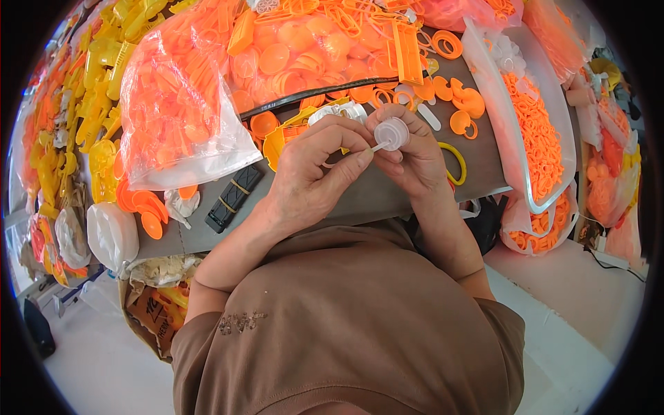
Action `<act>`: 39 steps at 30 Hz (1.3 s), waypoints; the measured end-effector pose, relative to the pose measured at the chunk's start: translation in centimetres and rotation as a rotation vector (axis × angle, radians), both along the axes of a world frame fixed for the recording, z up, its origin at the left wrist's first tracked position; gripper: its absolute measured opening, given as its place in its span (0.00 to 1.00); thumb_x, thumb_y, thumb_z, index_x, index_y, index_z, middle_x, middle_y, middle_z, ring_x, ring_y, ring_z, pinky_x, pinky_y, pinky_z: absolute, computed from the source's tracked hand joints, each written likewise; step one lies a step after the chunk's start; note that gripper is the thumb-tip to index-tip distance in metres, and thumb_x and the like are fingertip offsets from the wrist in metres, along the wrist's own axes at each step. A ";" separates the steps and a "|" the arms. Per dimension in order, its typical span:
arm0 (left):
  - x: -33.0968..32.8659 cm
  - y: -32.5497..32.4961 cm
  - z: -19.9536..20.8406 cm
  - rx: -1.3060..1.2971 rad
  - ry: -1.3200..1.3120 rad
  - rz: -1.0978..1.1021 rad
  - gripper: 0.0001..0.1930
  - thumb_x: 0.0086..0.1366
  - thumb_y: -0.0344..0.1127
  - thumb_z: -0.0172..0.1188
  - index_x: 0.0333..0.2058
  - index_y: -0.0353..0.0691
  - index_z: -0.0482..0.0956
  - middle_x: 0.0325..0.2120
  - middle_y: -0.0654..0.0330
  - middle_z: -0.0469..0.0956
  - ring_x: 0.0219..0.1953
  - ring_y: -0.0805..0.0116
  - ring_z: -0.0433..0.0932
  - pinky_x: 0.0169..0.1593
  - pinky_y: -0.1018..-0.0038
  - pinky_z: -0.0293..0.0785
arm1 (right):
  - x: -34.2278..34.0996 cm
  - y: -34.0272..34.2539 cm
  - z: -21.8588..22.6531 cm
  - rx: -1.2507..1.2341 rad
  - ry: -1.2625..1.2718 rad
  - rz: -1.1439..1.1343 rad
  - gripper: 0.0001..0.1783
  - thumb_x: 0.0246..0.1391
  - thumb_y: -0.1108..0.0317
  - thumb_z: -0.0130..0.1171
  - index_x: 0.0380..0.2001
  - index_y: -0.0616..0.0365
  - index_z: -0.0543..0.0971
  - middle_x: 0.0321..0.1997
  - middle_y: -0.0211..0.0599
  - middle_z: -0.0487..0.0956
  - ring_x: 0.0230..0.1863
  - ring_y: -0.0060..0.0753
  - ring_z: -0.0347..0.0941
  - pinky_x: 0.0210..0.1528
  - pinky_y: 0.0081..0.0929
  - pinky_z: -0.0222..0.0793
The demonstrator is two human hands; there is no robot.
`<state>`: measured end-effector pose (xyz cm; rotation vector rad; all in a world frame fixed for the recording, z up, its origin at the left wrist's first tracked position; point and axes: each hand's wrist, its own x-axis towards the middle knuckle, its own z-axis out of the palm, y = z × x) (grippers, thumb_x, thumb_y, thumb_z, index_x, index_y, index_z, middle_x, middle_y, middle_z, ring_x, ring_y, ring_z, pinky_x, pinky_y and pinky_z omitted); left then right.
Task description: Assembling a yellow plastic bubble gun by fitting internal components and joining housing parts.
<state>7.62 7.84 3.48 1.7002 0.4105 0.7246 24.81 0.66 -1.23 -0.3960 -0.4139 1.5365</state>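
My right hand (411, 155) grips a small clear round plastic cap (393, 134) between thumb and fingers. Against the cap's edge, my left hand (311, 173) pinches a thin whitish stick (379, 146); whether the two pieces are joined I cannot tell. Just behind my left hand lie a yellow-orange plastic part (274, 146) and a rounded white piece (351, 111), both partly hidden by the fingers. A yellow ring (454, 153) rests on the grey table beside my right wrist.
Clear bags of orange plastic parts (180, 104) crowd the table's far side. A black banded bundle (234, 199) lies left of my forearm. At right stands a translucent tub (570, 131) of orange rings. Yellow parts (104, 76) are heaped far left, above a white bag-lined container (113, 236).
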 end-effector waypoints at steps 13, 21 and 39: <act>0.0 0.1 -1.2 -0.134 -0.016 0.060 0.03 0.62 0.26 0.54 0.33 0.32 0.72 0.35 0.56 0.77 0.38 0.71 0.74 0.42 0.75 0.71 | -0.4 0.0 2.7 -0.104 -0.379 -0.129 0.17 0.55 0.77 0.50 0.49 0.70 0.71 0.39 0.40 0.75 0.26 0.20 0.70 0.20 0.16 0.68; 0.2 0.3 -1.7 -0.115 -0.050 0.048 0.04 0.64 0.27 0.54 0.35 0.31 0.72 0.32 0.58 0.76 0.35 0.74 0.72 0.42 0.77 0.69 | -0.6 -0.6 3.5 0.029 -0.832 -0.199 0.22 0.50 0.82 0.54 0.51 0.70 0.70 0.43 0.43 0.75 0.34 0.26 0.75 0.29 0.21 0.76; -0.1 -1.0 -1.9 -0.237 -0.092 0.088 0.01 0.64 0.24 0.52 0.34 0.32 0.71 0.30 0.61 0.76 0.31 0.78 0.71 0.36 0.80 0.69 | -0.7 -0.7 3.0 0.252 -1.245 -0.322 0.25 0.42 0.86 0.63 0.47 0.69 0.73 0.41 0.39 0.72 0.34 0.24 0.76 0.34 0.18 0.74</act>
